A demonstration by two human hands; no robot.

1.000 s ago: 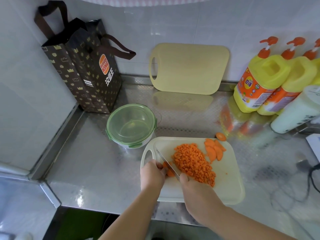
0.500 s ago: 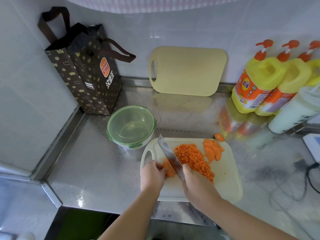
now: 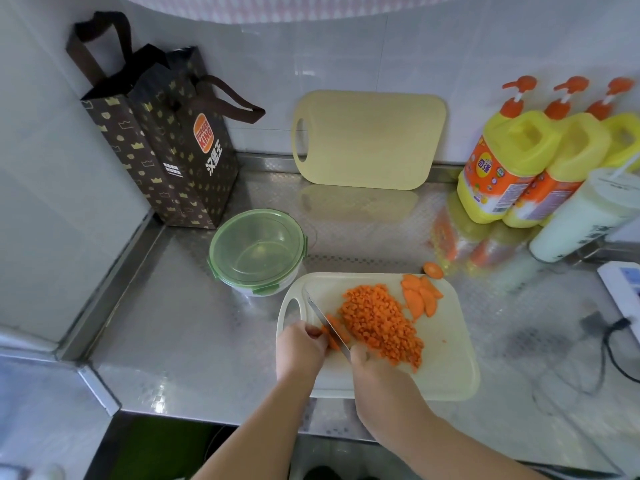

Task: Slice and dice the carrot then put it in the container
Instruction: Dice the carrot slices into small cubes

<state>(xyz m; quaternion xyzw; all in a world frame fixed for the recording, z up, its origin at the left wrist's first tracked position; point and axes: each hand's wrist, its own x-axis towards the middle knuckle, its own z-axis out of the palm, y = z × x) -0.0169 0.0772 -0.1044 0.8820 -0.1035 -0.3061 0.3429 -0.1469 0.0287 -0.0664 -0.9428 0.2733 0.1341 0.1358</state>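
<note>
A pale cutting board (image 3: 446, 362) lies on the steel counter. A heap of diced carrot (image 3: 379, 320) covers its middle, and a few carrot slices (image 3: 420, 296) lie at its far right. My right hand (image 3: 379, 379) grips a knife (image 3: 323, 318) whose blade rests down across a small stack of carrot strips (image 3: 334, 332). My left hand (image 3: 301, 349) pins those strips with its fingertips, just left of the blade. A round container with a green clip lid (image 3: 257, 249), shut, stands just beyond the board's left corner.
One carrot slice (image 3: 433, 270) lies off the board on the counter. A second cutting board (image 3: 369, 138) leans on the back wall. A brown paper bag (image 3: 166, 140) stands at back left, yellow pump bottles (image 3: 509, 164) at right, a black cable (image 3: 616, 344) far right.
The knife was raised half a second ago and has come down onto the carrot strips. My left hand has stayed on them.
</note>
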